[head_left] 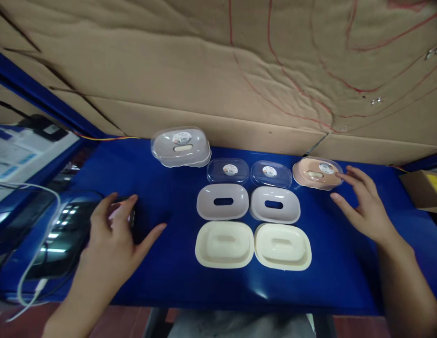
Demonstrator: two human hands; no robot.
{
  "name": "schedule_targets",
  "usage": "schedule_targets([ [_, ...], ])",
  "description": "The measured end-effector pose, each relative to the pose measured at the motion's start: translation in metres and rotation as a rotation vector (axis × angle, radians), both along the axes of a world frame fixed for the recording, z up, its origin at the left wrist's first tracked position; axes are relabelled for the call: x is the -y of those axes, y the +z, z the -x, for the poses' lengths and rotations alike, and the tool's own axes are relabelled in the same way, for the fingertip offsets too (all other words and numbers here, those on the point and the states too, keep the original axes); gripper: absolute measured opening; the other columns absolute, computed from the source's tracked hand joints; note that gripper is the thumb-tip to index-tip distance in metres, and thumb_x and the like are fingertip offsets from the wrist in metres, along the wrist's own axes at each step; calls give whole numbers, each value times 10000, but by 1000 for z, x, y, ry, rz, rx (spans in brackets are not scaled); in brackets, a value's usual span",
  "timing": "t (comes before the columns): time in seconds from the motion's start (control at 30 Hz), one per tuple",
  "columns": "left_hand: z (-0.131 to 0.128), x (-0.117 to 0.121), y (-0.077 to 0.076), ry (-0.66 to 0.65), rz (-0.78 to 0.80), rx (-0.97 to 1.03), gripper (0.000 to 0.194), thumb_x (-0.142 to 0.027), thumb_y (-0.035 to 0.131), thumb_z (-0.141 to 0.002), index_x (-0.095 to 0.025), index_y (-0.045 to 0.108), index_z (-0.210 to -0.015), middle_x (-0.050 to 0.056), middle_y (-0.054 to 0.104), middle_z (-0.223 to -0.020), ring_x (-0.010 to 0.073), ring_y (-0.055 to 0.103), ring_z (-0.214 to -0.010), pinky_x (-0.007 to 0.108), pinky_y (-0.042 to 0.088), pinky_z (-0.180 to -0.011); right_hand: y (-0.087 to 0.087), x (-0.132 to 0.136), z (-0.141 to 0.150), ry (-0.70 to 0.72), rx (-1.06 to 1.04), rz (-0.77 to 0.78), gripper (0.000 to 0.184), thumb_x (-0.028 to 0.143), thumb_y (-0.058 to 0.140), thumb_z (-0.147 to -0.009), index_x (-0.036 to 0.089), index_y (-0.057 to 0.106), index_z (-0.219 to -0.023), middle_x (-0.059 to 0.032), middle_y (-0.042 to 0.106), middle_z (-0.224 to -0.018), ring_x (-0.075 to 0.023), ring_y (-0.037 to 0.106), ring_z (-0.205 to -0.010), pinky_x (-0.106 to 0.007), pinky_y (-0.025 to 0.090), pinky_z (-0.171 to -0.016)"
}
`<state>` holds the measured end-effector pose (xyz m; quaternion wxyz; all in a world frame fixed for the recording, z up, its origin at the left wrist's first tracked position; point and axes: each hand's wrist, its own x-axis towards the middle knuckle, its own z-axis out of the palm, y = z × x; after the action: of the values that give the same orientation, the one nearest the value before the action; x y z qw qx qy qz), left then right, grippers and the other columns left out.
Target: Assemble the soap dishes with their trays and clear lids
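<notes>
My left hand [114, 234] lies spread on the blue table [169, 281], its fingertips on a dark device [128, 213] at the left. My right hand [364, 204] hovers open at the right, fingertips close to a pink soap box with a clear lid [317, 172]. Between my hands lie two clear lids [228, 170] [271, 173], two grey slotted trays [223, 202] [274, 204] and two cream bases [224, 244] [282, 246], set out in rows.
A stack of assembled clear-lidded soap boxes [180, 146] stands at the back left. Cardboard [239, 70] rises behind the table. A black tablet with a white cable [52, 234] lies at the left edge, papers [17, 150] beyond it. A cardboard box [425, 188] sits at the far right.
</notes>
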<state>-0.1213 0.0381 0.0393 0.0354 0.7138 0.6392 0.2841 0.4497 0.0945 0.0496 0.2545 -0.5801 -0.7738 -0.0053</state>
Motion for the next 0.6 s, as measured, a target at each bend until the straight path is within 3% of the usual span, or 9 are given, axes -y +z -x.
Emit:
schedule_targets([
  [0.1,-4,1,3,79,-112,-154,839,-525,691,-988,-281,302,-1690,189,314,-1743,591,400,-1526,858,464,-1133,0,0,-1,-1,-4,3,587,491,647,-1021,326,515,-1569,-143,440,-1669,-359,433,-1569,-591,352,-1293],
  [0.17,-7,1,9,195,-133,-176,861,-544,681,-985,-299,277,-1705,170,299,-1759,608,411,-1511,854,475,-1128,0,0,-2,-12,1,3,588,499,638,-1025,322,511,-1571,-147,438,-1671,-356,422,-1576,-587,348,-1293],
  [0.27,-4,0,13,361,-38,-162,888,-558,647,-997,-321,207,-1731,161,229,-1790,666,378,-1497,908,437,-1102,-2,-1,-6,-52,26,9,631,548,620,-1021,306,486,-1588,-164,414,-1685,-366,389,-1594,-602,322,-1296],
  [0.47,23,-11,-9,191,-67,-162,941,-434,683,-964,-347,147,-1733,139,175,-1804,648,294,-1551,878,381,-1175,-10,-10,-9,-52,71,69,702,580,574,-1038,288,388,-1649,-175,409,-1706,-354,314,-1640,-605,302,-1303],
  [0.6,19,-21,-17,140,-62,-174,917,-399,736,-932,-253,261,-1703,220,238,-1770,612,327,-1555,843,424,-1157,-15,-14,-9,-18,94,72,700,559,564,-1050,273,374,-1661,-181,440,-1697,-343,335,-1634,-578,312,-1305],
])
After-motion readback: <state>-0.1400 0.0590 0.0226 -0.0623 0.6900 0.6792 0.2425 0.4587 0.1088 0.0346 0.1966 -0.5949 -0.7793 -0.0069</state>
